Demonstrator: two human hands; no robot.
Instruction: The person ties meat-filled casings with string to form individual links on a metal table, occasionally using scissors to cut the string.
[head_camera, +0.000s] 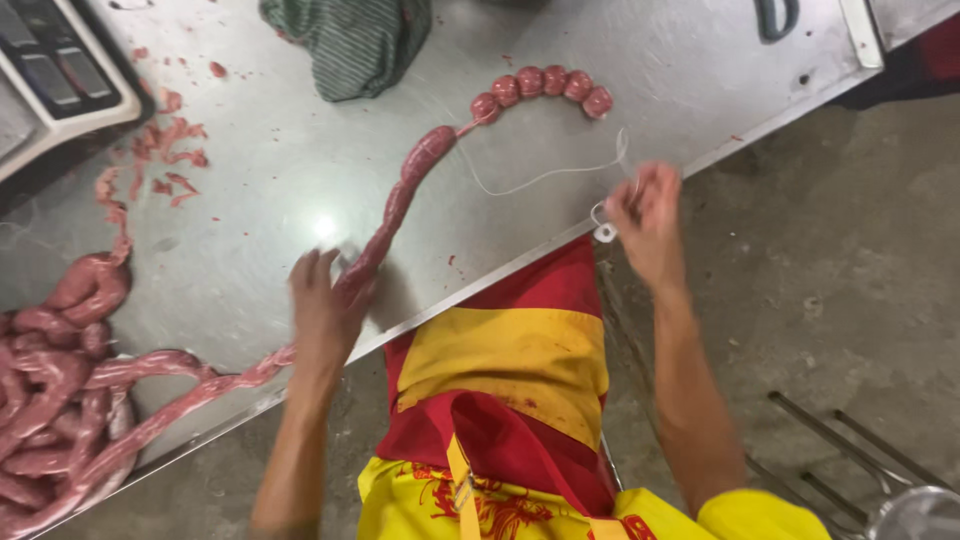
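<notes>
**Sausage rope and string on a steel bench**

A steel bench (250, 190) fills the upper left of the view, smeared with meat scraps. A heap of filled sausage casing (50, 400) lies at its left end, and from it one long sausage rope (395, 205) runs up the bench to a curved row of small tied links (545, 85). The left hand (325, 300) rests on the rope near the bench edge, fingers closed around it. The right hand (648, 215) hangs just past the edge, fingers pinched on a thin white string (540, 178) that leads toward the links. A green cloth (350, 40) lies at the top.
</notes>
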